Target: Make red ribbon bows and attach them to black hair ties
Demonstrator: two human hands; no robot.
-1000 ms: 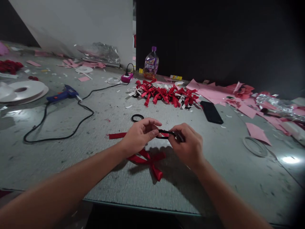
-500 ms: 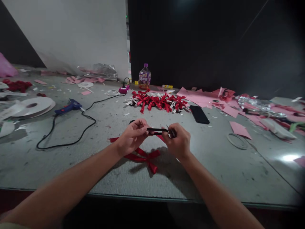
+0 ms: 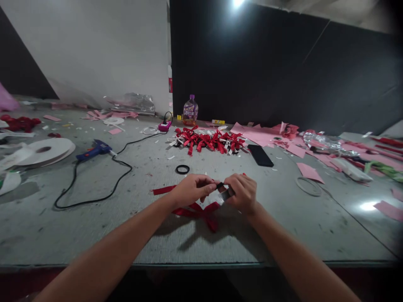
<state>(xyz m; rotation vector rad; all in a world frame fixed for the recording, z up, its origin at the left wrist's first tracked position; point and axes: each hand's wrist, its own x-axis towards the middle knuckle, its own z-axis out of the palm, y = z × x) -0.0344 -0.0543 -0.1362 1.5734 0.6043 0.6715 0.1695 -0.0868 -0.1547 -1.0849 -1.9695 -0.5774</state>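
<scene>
Between its thumb and fingers my left hand pinches a black hair tie. Closed at the tie's other end is my right hand, fingertips against it. A small metal-bladed tool juts from the right palm; its handle is hidden, so its exact kind is unclear. Under the hands, a red ribbon bow lies on the table. A red ribbon strip shows beside my left wrist. Another black hair tie rests flat just beyond my left hand.
A pile of red bows lies ahead, with a phone to its right. On the left are a blue glue gun with its cord and a white ribbon roll. A bottle stands behind; pink paper litters the right.
The black hair tie was stretched as a long loop between both hands; now it is short and bunched. Both hands sit closer together, and the other hair tie has come into full view.
</scene>
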